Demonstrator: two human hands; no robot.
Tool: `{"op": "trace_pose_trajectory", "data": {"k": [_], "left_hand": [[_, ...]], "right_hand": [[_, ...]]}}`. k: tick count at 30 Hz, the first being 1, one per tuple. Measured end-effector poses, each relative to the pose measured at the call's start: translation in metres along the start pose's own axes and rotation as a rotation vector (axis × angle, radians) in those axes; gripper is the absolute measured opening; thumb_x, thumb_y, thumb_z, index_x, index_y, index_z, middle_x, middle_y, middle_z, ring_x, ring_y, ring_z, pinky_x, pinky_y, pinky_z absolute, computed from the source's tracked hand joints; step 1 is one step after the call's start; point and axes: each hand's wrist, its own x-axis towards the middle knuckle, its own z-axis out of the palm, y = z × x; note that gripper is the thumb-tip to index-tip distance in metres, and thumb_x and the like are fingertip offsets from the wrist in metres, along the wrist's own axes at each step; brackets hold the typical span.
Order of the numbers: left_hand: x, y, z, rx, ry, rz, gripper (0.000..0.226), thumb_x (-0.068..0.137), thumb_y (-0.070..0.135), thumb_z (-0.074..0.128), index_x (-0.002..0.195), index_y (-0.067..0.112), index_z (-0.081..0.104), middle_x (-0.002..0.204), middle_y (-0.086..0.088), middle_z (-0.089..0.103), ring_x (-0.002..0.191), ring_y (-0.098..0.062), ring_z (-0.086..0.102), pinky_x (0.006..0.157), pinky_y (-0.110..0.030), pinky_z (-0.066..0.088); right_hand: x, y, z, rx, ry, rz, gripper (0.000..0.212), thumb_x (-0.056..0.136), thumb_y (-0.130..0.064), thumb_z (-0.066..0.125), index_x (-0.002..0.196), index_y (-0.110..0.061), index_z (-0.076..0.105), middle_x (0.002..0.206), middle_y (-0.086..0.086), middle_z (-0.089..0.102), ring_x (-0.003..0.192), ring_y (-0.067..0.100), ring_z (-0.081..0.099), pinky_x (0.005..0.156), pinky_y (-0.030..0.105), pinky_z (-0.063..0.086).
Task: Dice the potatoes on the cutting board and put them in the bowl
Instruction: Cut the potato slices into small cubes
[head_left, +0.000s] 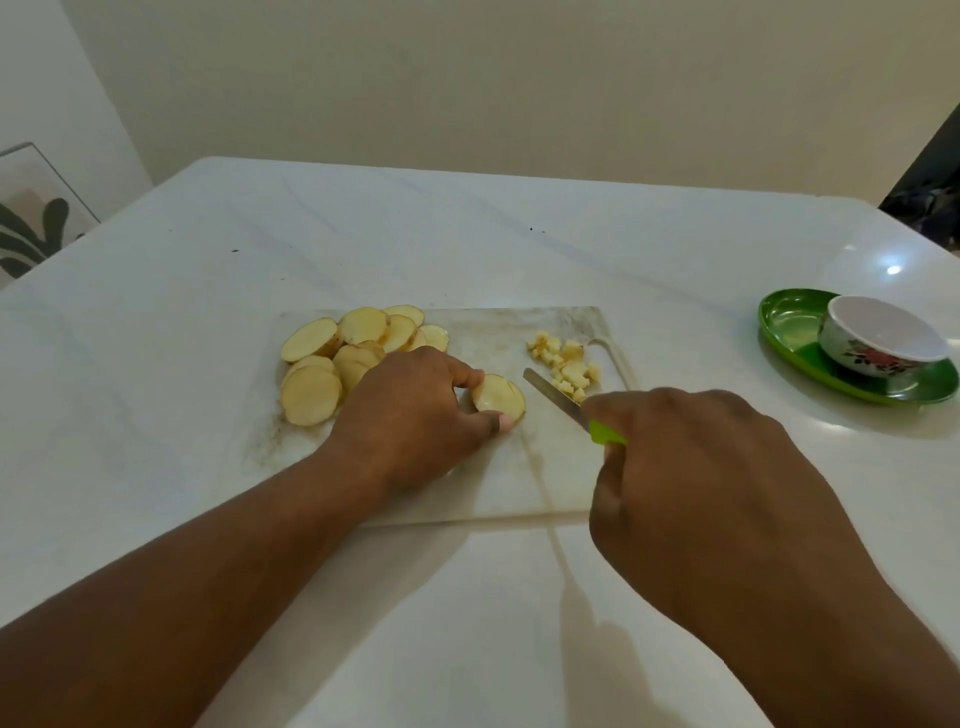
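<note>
The left hand (415, 410) pinches a potato slice (498, 397) on the cutting board (519, 467). The right hand (701, 467) grips a green-handled knife (566, 402), apparently raised, beside the diced pieces (566, 364).

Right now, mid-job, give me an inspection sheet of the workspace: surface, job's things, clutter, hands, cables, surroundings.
Surface: white marble-look table, a few dark specks at the far side.
Job's things: cutting board, stained; pile of potato slices on its left; one potato slice at its middle; diced potato at its right; floral bowl off the board at right, on a green plate; inside of bowl not visible.
Clutter: nothing seen.
Hands: left hand pinches the single slice; right hand grips a green-handled knife, blade beside the dice.
Cables: nothing seen.
Surroundings: beige wall; framed leaf picture at left; dark objects at far right, unclear.
</note>
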Motion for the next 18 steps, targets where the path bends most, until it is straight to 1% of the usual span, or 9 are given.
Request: {"op": "trace_pose_trajectory", "data": {"k": [1,2,3,5,8,12,14,17,18], "left_hand": [[0.000,-0.001,0.000,0.000,-0.002,0.002,0.055,0.078,0.062,0.077,0.127,0.037,0.071,0.068,0.020,0.057,0.064,-0.001,0.049,0.055,-0.018,0.031],[0.000,-0.001,0.000,0.000,-0.002,0.005,0.055,0.078,0.062,0.077,0.127,0.037,0.071,0.065,0.019,0.055,0.064,-0.001,0.049,0.055,-0.019,0.032],[0.001,-0.002,0.001,-0.001,0.001,0.008,0.055,0.078,0.062,0.077,0.127,0.037,0.071,0.062,0.019,0.053,0.064,0.000,0.050,0.055,-0.019,0.032],[0.002,-0.003,0.001,-0.010,0.005,0.010,0.055,0.078,0.061,0.077,0.127,0.037,0.071,0.060,0.017,0.051,0.063,-0.001,0.051,0.055,-0.018,0.032],[0.002,-0.004,0.001,-0.013,-0.003,0.013,0.055,0.079,0.062,0.077,0.128,0.037,0.071,0.060,0.017,0.050,0.061,0.000,0.049,0.055,-0.017,0.031],[0.004,-0.004,0.002,-0.008,-0.010,0.016,0.057,0.080,0.062,0.077,0.130,0.035,0.070,0.067,0.018,0.055,0.063,0.000,0.048,0.057,-0.017,0.033],[0.004,-0.004,0.001,0.002,-0.010,0.019,0.057,0.080,0.062,0.076,0.130,0.035,0.069,0.066,0.018,0.051,0.064,0.000,0.048,0.059,-0.018,0.034],[0.004,-0.004,0.001,-0.004,-0.011,0.020,0.057,0.080,0.062,0.077,0.130,0.035,0.070,0.076,0.017,0.063,0.069,-0.004,0.050,0.061,-0.018,0.035],[0.004,-0.004,0.001,-0.014,-0.009,0.019,0.056,0.080,0.062,0.077,0.129,0.035,0.071,0.074,0.017,0.062,0.070,-0.004,0.051,0.060,-0.017,0.034]], "right_hand": [[0.003,0.000,0.006,0.022,0.060,-0.006,0.008,0.092,-0.025,0.049,0.086,-0.024,0.043,0.072,-0.009,0.045,0.060,0.010,0.043,0.050,0.014,0.023],[0.006,-0.002,0.010,0.023,0.041,0.005,0.004,0.089,-0.025,0.050,0.093,-0.024,0.052,0.075,-0.009,0.048,0.062,0.011,0.045,0.051,0.017,0.026],[0.011,0.000,0.016,0.029,0.057,0.010,0.017,0.087,-0.025,0.051,0.102,-0.026,0.058,0.077,-0.009,0.048,0.063,0.012,0.045,0.051,0.019,0.029],[0.019,0.003,0.025,0.033,0.036,0.019,0.032,0.084,-0.025,0.051,0.113,-0.032,0.062,0.079,-0.008,0.046,0.060,0.010,0.040,0.049,0.018,0.028],[0.026,-0.001,0.030,0.025,0.004,0.039,0.035,0.080,-0.023,0.049,0.111,-0.033,0.062,0.084,-0.007,0.052,0.062,0.012,0.041,0.048,0.017,0.025],[0.032,0.000,0.039,0.026,-0.013,0.019,0.038,0.078,-0.026,0.050,0.113,-0.033,0.062,0.099,-0.007,0.063,0.072,0.014,0.050,0.054,0.021,0.032],[0.032,0.000,0.039,0.037,-0.004,0.013,0.038,0.078,-0.025,0.050,0.114,-0.033,0.062,0.099,-0.007,0.063,0.073,0.015,0.051,0.055,0.021,0.034],[0.030,-0.001,0.034,0.043,-0.033,0.011,0.037,0.080,-0.025,0.052,0.115,-0.032,0.062,0.093,-0.007,0.059,0.070,0.013,0.050,0.053,0.020,0.035],[0.029,-0.001,0.032,0.041,-0.044,0.013,0.036,0.080,-0.025,0.052,0.114,-0.032,0.062,0.088,-0.008,0.055,0.067,0.011,0.048,0.051,0.018,0.033]]}}
